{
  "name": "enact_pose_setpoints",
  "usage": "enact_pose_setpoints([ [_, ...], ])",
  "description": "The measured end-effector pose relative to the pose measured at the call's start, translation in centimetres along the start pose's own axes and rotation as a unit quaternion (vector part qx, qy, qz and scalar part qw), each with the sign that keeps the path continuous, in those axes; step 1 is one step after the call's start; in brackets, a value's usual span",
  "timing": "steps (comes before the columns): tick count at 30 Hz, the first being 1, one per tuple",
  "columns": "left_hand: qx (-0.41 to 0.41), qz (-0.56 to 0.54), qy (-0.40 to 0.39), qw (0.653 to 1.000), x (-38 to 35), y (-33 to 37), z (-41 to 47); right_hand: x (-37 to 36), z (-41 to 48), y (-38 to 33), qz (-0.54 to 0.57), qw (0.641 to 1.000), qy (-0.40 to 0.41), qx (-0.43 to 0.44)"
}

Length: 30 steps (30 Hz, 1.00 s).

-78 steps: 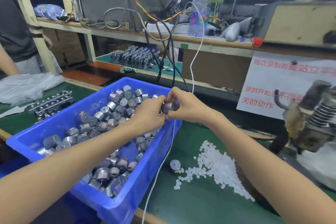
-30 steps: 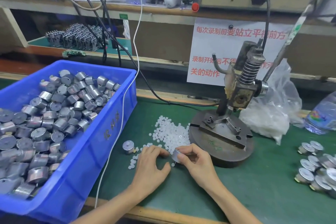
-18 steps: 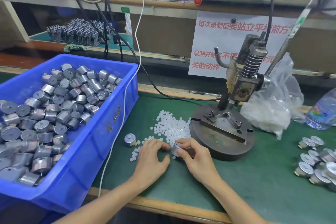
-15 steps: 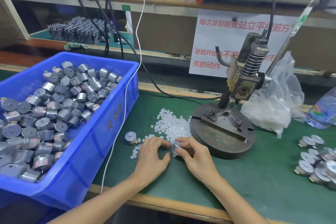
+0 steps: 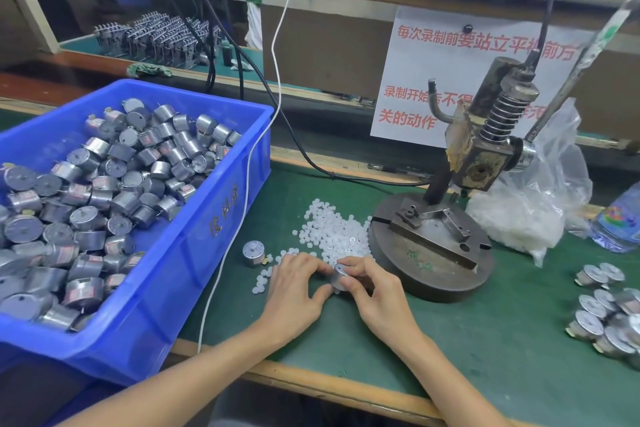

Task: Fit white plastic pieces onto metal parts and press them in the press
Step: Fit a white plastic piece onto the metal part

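Green bench [image 5: 502, 340] in a workshop, shelf w/ cables behind. R hand [image 5: 377, 291] grips a small metal motor [image 5: 340, 276] low over the bench, fingers [image 5: 358, 267] + thumb curled round its side, just in front of the hand press [image 5: 485, 156]. L hand [image 5: 294, 288] meets it from the left, fingertips bent onto the motor; can't tell if a white piece is pinched there. White plastic pieces [image 5: 329, 229] lie in a loose pile btwn the hands and the press. One spare motor [image 5: 253, 252] stands upright by the pile's left edge. Blue bin [image 5: 194, 253] at left, full of motors [image 5: 104, 191]. More motors [image 5: 606, 305] cluster far right; clear bag of white pieces [image 5: 530, 218] sits beside the press.
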<state>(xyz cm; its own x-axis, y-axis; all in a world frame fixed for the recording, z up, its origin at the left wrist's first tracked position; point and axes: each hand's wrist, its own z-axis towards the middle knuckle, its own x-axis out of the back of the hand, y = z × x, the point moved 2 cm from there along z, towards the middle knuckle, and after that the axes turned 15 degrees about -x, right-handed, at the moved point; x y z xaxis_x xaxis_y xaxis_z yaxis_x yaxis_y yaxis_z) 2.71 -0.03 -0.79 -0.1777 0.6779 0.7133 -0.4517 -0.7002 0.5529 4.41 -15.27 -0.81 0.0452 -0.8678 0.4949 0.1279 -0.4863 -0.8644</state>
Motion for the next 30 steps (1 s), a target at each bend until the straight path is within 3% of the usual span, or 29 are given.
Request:
enact_pose_setpoints([
  [8, -0.004, 0.005, -0.004, 1.000, -0.1, -0.2, 0.0, -0.3, 0.2, 0.0, -0.001, 1.000, 0.004, 0.014],
  [16, -0.007, -0.021, 0.001, 1.000, 0.2, -0.1, -0.2, -0.7, -1.0, -0.4, -0.118, 0.972, 0.019, 0.204],
  [23, 0.004, -0.054, 0.008, 0.999, 0.3, 0.1, -0.3, -0.7, -0.8, -0.4, -0.125, 0.967, 0.019, 0.219],
  [30, -0.045, -0.047, 0.009, 0.998, 0.6, 1.0, -0.3, -0.4, -1.1, -0.6, -0.110, 0.980, 0.000, 0.166],
])
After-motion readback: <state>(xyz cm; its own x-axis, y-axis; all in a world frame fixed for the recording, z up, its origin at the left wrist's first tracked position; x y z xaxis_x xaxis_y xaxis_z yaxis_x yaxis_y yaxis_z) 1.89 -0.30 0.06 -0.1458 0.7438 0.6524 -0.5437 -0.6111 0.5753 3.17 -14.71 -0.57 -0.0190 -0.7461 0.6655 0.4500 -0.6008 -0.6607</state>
